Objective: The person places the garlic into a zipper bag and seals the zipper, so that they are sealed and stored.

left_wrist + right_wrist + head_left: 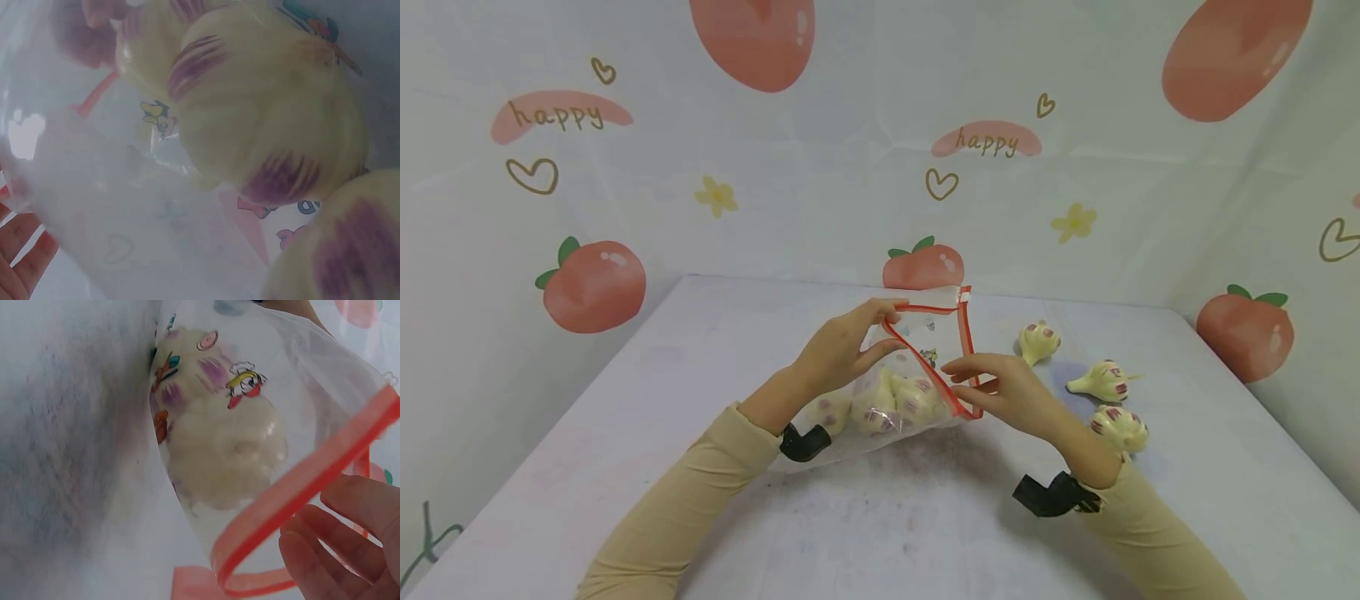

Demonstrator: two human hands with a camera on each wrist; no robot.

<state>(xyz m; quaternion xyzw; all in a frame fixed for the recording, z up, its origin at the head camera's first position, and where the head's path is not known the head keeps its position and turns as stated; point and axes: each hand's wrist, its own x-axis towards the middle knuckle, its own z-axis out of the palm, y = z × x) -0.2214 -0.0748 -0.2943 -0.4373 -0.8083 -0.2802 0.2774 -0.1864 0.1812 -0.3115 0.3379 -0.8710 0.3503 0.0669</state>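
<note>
A clear zip bag (880,444) with a red-edged mouth stands tipped over the table, its mouth spread toward the right. Several garlic bulbs (917,400) with purple streaks lie inside; the left wrist view shows such bulbs (275,106) close up through the plastic. My left hand (835,348) grips the mouth's left edge between thumb and fingers. At the right side of the mouth is my right hand (1018,396), holding nothing. In the right wrist view its fingers (312,556), loosely bent and apart, reach right at the red rim (300,494).
On the table (880,533) right of the bag lie three more garlic bulbs: one at the back (1039,343), one in the middle (1103,382) and one nearer (1120,428), partly behind my right wrist. A printed cloth (850,167) hangs behind the table.
</note>
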